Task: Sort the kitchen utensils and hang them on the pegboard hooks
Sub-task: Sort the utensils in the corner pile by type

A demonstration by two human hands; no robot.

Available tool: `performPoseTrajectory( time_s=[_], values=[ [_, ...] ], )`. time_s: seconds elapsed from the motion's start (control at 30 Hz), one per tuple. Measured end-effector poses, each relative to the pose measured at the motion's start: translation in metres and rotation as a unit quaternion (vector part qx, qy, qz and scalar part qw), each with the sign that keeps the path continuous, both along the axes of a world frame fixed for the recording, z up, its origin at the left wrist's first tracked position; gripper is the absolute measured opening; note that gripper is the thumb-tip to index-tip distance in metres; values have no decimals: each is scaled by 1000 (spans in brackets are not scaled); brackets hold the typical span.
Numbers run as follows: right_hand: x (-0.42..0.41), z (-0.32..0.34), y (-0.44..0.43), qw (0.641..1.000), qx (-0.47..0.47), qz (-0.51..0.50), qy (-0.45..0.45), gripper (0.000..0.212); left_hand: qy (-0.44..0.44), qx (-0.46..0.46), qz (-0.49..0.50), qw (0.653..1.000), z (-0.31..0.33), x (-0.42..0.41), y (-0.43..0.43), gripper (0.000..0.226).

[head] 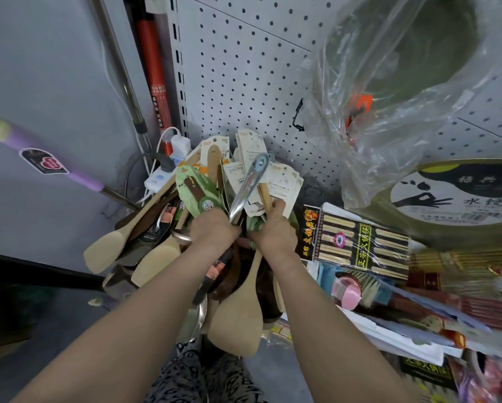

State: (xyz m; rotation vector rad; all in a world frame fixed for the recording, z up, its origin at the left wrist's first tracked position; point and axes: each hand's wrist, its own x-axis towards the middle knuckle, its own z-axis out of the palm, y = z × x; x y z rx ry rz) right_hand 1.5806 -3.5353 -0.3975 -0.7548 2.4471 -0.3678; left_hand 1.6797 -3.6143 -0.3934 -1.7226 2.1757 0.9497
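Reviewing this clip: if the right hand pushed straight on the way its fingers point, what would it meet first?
Probably the white card labels fanned just past the fingertips of the right hand, which pinches a wooden handle. The pegboard stands behind them; depth between is unclear.

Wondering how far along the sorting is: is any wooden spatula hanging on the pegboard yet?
No: the wooden spatulas are all bunched below the pegboard, gripped by the left hand and right hand.
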Motion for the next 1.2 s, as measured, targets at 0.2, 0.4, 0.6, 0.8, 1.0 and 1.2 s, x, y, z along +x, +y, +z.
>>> performPoseTrajectory(
  time_s=[0.2, 0.4, 0.6, 0.8, 1.0, 1.2],
  values=[
    [8, -1, 0, 999, 52, 4, 8, 101, -2, -14, -6, 1000, 0, 1, 2, 27],
    [-6, -2, 9, 998, 49, 21, 16, 79, -8, -2, -13, 1000, 2, 2, -1, 29],
    [-10, -7, 20, 999, 19, 34, 18, 70, -46, -8, -49, 998, 4, -2, 4, 29],
    [-21, 11, 21, 996, -74, 31, -31, 64, -11, 41, -35, 998, 6, 2, -1, 27],
    [-33, 28, 16, 990, -122, 56, -36, 61, 9, 48, -14, 999, 26, 7, -12, 27],
    [-32, 38, 13, 985, -153, 73, -40, 63, 31, 55, 15, 998, 38, 21, -20, 36]
  ],
)
